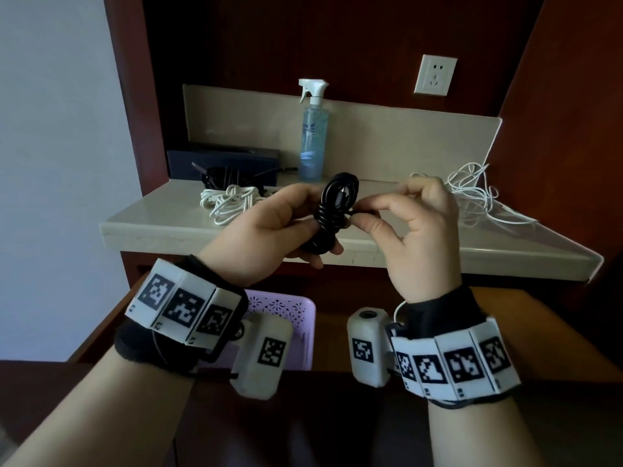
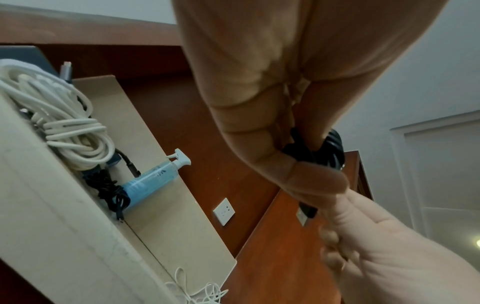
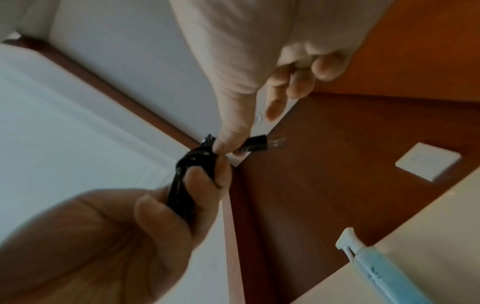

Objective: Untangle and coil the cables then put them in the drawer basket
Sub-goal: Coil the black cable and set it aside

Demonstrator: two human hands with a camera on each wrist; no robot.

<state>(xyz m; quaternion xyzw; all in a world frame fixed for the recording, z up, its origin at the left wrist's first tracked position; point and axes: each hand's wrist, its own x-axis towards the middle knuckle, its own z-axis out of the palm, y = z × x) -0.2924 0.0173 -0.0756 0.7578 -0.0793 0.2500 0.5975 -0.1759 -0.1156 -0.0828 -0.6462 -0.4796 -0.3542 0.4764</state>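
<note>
A black cable (image 1: 332,210) is coiled into a bundle with wraps around its middle, held in the air over the counter edge. My left hand (image 1: 269,230) grips the bundle (image 3: 182,197) from the left. My right hand (image 1: 404,217) pinches the cable's free end beside the black USB plug (image 3: 255,143) with thumb and forefinger; that plug (image 2: 306,214) sticks out past them. A coiled white cable (image 1: 229,202) and a black cable bundle (image 1: 222,176) lie on the counter's left. A loose tangled white cable (image 1: 472,193) lies at the right. The purple basket (image 1: 286,305) sits in the open drawer below.
A blue spray bottle (image 1: 313,136) stands at the back of the beige counter (image 1: 168,224), next to a dark box (image 1: 222,160). A white wall socket (image 1: 435,74) sits on the wooden back panel. The wooden drawer (image 1: 539,332) is pulled out under the counter.
</note>
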